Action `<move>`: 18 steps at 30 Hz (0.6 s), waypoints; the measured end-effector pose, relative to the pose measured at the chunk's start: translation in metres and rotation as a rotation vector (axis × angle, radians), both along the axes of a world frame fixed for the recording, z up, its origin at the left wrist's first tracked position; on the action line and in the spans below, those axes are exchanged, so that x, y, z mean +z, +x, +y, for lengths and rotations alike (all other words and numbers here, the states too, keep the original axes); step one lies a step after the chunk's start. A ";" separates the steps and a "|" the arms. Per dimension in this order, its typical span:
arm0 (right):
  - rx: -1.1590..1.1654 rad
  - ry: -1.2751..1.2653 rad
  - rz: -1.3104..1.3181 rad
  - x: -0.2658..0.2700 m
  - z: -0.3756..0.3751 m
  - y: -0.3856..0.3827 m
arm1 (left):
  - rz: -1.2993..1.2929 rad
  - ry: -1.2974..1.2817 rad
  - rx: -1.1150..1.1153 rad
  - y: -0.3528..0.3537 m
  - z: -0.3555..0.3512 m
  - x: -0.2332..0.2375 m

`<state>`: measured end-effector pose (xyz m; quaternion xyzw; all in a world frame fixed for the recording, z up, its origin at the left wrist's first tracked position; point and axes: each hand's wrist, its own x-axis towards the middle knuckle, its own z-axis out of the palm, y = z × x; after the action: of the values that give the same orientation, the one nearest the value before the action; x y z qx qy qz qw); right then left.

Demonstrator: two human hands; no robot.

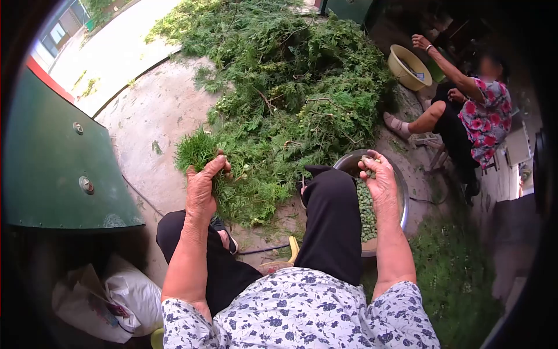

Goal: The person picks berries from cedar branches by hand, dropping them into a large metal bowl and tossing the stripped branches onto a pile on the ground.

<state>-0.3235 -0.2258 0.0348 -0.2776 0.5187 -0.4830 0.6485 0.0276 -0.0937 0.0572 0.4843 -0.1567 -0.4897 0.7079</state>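
My left hand (203, 180) is closed around a green leafy sprig (196, 148), held in front of my left knee. Over the metal bowl (402, 200) at my right knee, my right hand (378, 171) has its fingers curled around small green cones. More round green cones (367, 215) lie in the bowl, partly hidden by my right forearm and leg. Just beyond my hands, a large heap of green branches (290, 99) covers the ground.
A seated person (485, 110) is at the right, one arm raised near a yellow basin (410, 68). A green metal door (58, 157) stands at the left. White sacks (125, 294) lie at the lower left. Green clippings (453, 279) cover the ground at the lower right.
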 end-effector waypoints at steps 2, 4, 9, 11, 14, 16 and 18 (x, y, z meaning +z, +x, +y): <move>-0.078 0.016 0.088 -0.021 0.008 -0.042 | 0.031 -0.005 -0.039 -0.007 0.014 0.000; -0.150 0.036 0.050 -0.041 0.015 -0.080 | 0.079 -0.080 0.005 -0.017 0.028 0.004; -0.276 0.202 0.503 -0.072 0.028 -0.146 | 0.270 -0.090 0.047 -0.032 0.060 0.002; -0.304 0.119 0.569 -0.099 0.023 -0.173 | 0.290 -0.117 0.072 -0.036 0.069 0.003; -0.326 -0.084 0.550 -0.079 0.033 -0.147 | 0.368 -0.137 0.090 -0.042 0.083 0.002; -0.304 -0.351 0.570 -0.046 0.039 -0.106 | 0.412 -0.241 0.071 -0.043 0.086 -0.004; -0.275 -0.571 0.597 -0.016 0.041 -0.062 | 0.414 -0.236 0.080 -0.047 0.089 0.000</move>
<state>-0.3859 -0.1844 0.0185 -0.5017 0.5612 -0.5874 0.2971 -0.0196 -0.0046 0.0568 0.2934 -0.0451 -0.5284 0.7954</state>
